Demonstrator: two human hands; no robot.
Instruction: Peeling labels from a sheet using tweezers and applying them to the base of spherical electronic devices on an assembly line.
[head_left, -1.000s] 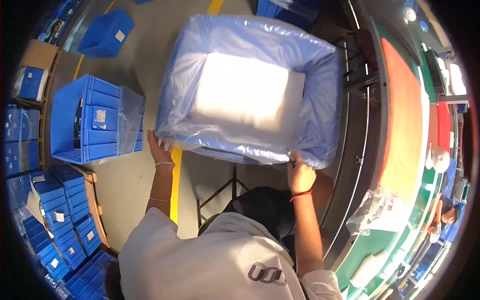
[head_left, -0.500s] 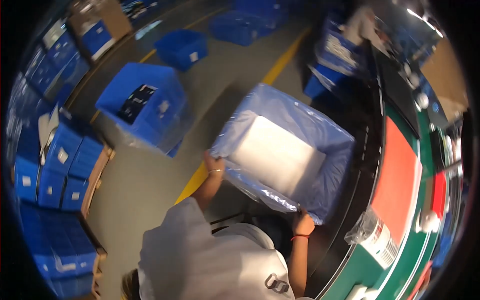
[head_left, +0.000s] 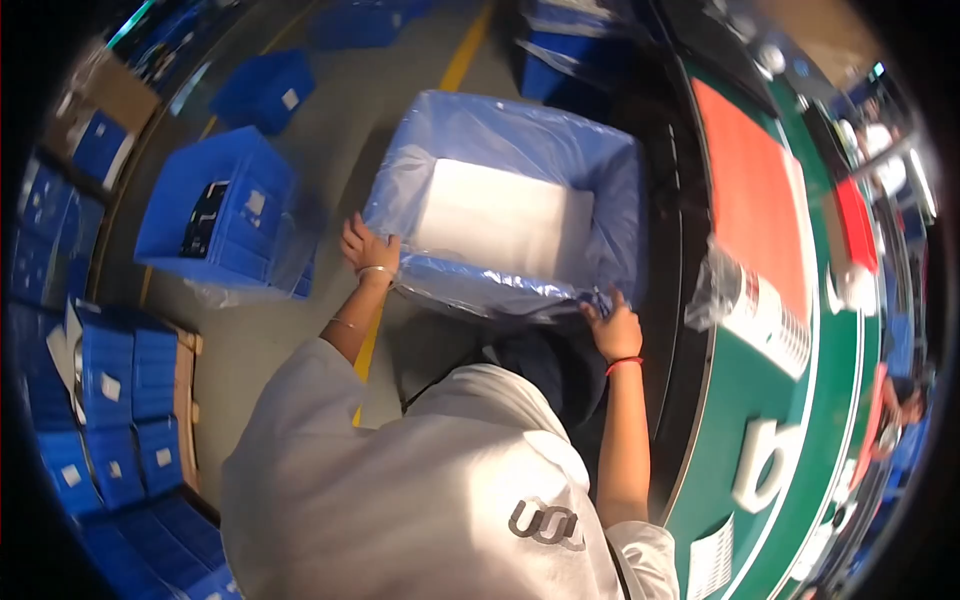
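A blue plastic bin [head_left: 622,215] lined with clear plastic film [head_left: 510,125] stands in front of me, tilted slightly in the view. A white flat sheet or board [head_left: 505,215] covers its bottom. My left hand [head_left: 370,250] is at the bin's near left corner, its thumb side against the liner and its fingers apart beyond the edge. At the near right corner my right hand [head_left: 617,330] pinches the plastic liner over the rim between thumb and fingers.
Left stands a blue bin [head_left: 165,215] with dark packages [head_left: 205,220] inside. More blue bins [head_left: 155,360] are stacked on a pallet [head_left: 185,375]. A black-edged green workbench [head_left: 700,450] runs along my right, bearing an orange mat [head_left: 750,170], a plastic-wrapped white roll [head_left: 765,320] and a white tape dispenser [head_left: 765,465].
The lined bin has shifted left and away in the view and turned straighter. My left hand has loosened from the rim, its fingers spreading. My right hand stays at the near right corner.
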